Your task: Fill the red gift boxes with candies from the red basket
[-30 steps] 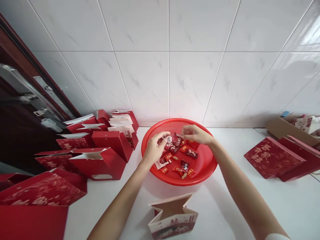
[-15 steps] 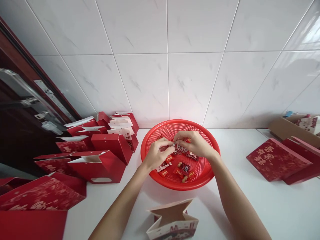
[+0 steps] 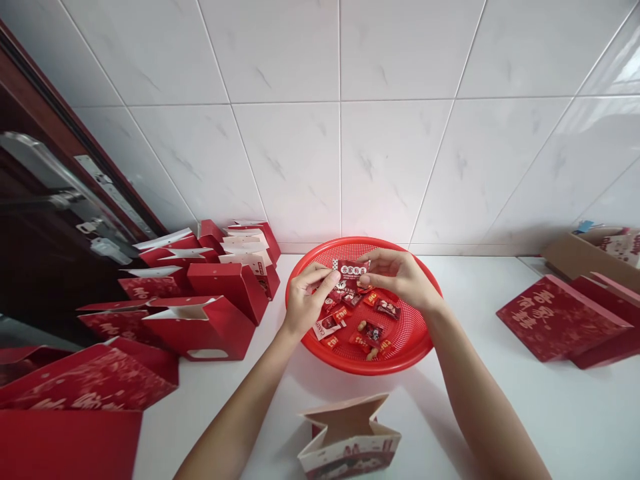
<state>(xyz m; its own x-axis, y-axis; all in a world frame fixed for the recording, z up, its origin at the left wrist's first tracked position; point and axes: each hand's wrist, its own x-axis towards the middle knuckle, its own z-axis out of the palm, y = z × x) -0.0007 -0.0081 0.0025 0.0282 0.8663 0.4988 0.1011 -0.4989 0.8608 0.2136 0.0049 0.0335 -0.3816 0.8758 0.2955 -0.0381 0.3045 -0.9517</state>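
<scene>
A dark red candy packet [image 3: 354, 271] with white lettering is held up between both hands over a red perforated basket [image 3: 360, 366]. My left hand [image 3: 311, 297] pinches its left end, and my right hand [image 3: 397, 275] grips its right end. Beneath them, the basket holds several wrapped candies in red and brown wrappers, among them a dark wrapped piece [image 3: 387, 308] and a white-and-red packet [image 3: 326, 326]. In front of the basket stands an open paper bag [image 3: 350, 453] with a white and red printed side; its mouth faces up.
Several red gift bags [image 3: 220, 327] stand in rows at the left. Red boxes [image 3: 560, 320] rest at the right, before a cardboard box [image 3: 575, 257] with packets. Behind the white table [image 3: 470, 267] is a tiled wall; a dark door [image 3: 40, 240] is at far left.
Both hands have raised the packet, which now shows its printed face between them. The right hand has shifted slightly right and up, and more candies show in the basket.
</scene>
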